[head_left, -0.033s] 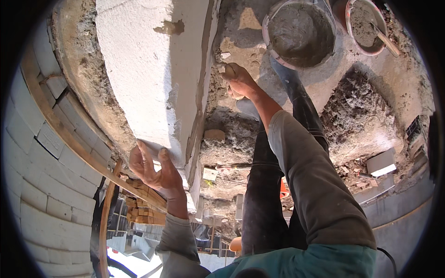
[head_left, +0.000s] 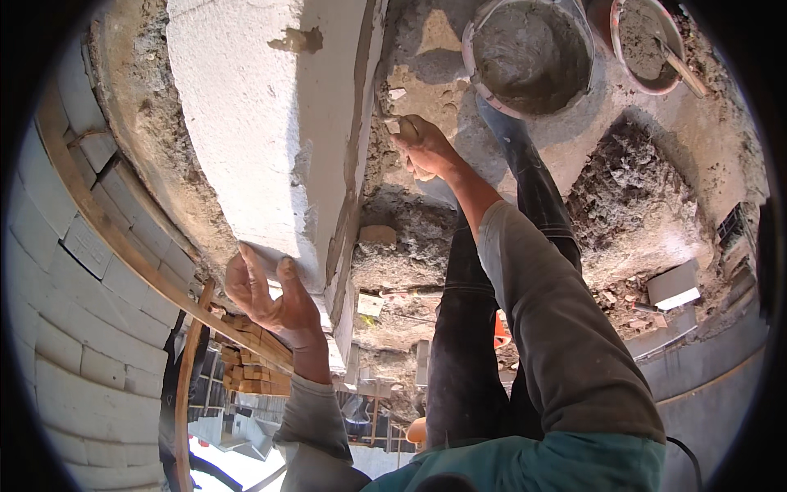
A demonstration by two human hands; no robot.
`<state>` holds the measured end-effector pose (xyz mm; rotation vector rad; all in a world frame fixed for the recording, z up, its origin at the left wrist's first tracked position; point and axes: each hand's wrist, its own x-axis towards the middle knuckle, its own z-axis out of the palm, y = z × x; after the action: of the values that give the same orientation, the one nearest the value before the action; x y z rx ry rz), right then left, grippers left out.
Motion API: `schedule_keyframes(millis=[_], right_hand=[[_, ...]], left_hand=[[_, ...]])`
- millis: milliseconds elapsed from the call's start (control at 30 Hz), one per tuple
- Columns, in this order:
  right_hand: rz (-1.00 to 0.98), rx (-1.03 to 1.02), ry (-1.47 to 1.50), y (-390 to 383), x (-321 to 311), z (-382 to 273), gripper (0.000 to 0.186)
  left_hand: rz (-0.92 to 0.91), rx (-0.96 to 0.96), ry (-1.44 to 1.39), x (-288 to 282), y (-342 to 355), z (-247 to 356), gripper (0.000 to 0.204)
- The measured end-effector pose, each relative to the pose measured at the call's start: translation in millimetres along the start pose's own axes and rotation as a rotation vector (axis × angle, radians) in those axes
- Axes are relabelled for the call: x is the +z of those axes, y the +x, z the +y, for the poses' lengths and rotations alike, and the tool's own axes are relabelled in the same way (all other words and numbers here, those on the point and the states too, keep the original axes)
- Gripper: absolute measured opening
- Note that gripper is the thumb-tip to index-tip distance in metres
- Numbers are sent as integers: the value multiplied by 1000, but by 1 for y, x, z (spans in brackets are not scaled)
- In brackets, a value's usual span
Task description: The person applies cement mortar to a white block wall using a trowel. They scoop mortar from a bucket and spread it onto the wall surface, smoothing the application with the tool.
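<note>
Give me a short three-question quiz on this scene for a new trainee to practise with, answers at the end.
1. Multiple choice: which hand rests on the white wall?
A) left
B) right
C) neither

2. True or false: a wooden-handled tool leans in the rightmost bucket.

3. Count: how many round buckets stand at the upper right?

Key:
1. A, the left hand, with its fingertips on the wall's near end.
2. True.
3. Two.
</note>
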<state>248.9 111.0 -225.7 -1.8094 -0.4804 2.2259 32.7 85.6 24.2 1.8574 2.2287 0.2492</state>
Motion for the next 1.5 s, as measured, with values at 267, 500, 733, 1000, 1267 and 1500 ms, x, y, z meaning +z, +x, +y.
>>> schedule_keyframes(millis=[267, 500, 733, 1000, 1267, 1500], right_hand=[[109, -234, -599, 61, -23, 78, 47], [-60, 45, -195, -6, 83, 99, 46], [-32, 23, -236, -39, 61, 141, 45], [-189, 237, -109, -44, 110, 147, 43], [3, 231, -71, -73, 108, 161, 33], [-306, 244, -14, -71, 145, 176, 26]], left_hand=[[27, 110, -31, 13, 2, -1, 46], [57, -22, -7, 8, -4, -1, 48], [58, -41, -88, -17, -27, -27, 57], [-299, -225, 153, -60, -167, -144, 56], [-220, -608, -50, -57, -261, -168, 78], [-156, -639, -89, -28, -272, -163, 90]])
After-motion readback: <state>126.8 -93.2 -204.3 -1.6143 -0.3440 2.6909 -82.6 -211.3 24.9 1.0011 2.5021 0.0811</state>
